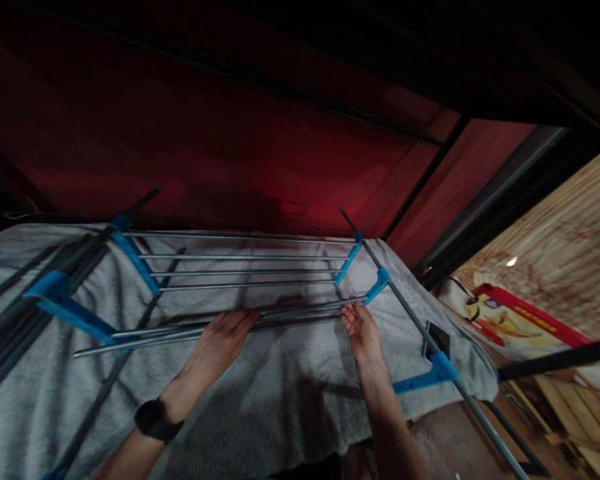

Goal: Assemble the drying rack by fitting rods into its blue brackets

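a grey blanket lies spread over a metal drying rack, draped across its rods and hanging down toward the viewer. the left hand rests flat on the blanket's far edge, fingers stretched out together and pressing the cloth beside the nearest rods. the right hand lies on the same edge further right, fingers extended and loosely spread, tips touching a rod near a blue bracket. neither hand grips anything. a black watch sits on the left wrist. behind the rack hangs a dark red curtain; to the right stands a wooden wall with a red printed box below it.
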Motion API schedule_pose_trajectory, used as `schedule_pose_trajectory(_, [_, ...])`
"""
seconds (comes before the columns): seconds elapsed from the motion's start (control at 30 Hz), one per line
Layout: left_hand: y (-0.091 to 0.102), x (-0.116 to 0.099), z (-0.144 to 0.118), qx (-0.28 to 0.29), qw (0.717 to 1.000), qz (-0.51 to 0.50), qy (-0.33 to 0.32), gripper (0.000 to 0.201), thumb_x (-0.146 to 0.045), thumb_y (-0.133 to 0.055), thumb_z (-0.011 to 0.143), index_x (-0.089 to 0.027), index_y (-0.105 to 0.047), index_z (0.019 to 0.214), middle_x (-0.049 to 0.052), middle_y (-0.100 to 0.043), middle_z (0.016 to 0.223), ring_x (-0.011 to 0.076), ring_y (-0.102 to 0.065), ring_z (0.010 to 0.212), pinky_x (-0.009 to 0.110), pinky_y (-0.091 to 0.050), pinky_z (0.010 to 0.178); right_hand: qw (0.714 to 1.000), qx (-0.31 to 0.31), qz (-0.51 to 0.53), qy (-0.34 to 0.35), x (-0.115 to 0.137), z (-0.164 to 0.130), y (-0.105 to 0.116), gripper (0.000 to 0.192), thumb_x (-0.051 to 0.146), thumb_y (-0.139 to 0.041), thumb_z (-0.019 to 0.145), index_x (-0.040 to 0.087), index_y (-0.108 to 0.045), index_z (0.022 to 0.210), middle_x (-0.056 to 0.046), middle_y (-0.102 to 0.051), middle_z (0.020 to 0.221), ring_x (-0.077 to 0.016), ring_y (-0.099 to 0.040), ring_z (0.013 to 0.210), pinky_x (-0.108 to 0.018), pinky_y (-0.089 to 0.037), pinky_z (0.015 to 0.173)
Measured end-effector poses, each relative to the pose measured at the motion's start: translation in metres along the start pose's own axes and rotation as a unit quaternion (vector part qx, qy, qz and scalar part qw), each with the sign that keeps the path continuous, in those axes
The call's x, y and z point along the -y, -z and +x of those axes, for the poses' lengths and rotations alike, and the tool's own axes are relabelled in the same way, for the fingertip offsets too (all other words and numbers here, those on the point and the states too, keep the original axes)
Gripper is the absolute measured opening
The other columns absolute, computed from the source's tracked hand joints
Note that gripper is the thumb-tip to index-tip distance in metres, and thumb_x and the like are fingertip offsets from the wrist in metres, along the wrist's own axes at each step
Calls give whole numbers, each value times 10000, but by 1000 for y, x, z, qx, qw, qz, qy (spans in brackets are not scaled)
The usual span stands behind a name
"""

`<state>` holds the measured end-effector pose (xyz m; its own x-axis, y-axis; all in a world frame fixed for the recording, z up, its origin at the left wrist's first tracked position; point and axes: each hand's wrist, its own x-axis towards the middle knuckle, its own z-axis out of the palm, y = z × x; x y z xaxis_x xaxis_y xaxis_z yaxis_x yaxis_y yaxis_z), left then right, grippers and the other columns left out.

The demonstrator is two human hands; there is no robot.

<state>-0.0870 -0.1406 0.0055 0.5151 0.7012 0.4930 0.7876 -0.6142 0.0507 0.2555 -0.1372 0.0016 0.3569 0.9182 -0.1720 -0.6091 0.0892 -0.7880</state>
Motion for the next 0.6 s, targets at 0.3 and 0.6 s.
schedule_pose_trajectory(0.3, [-1, 1, 6, -7, 1000, -1, -8, 422, -43, -456, 916, -173, -616, 1283, 104, -695, 1164, 245, -656, 974, 400, -504, 876, 1000, -3, 0, -4, 0, 4, 0, 145, 298, -744, 786, 222, -694, 900, 18, -700, 824, -123, -660, 760, -241, -524, 676])
schedule_pose_trajectory(0.6, [-2, 4, 7, -22, 1000, -1, -14, 425, -49, -460, 921, -167, -615, 1299, 108, -692, 1158, 230, -650, 984, 388, -507, 889, 1000, -6, -2, -7, 2, 3, 0, 165, 300, -750, 783, 220, -688, 913, 19, -698, 815, -124, -659, 763, -239, -521, 677])
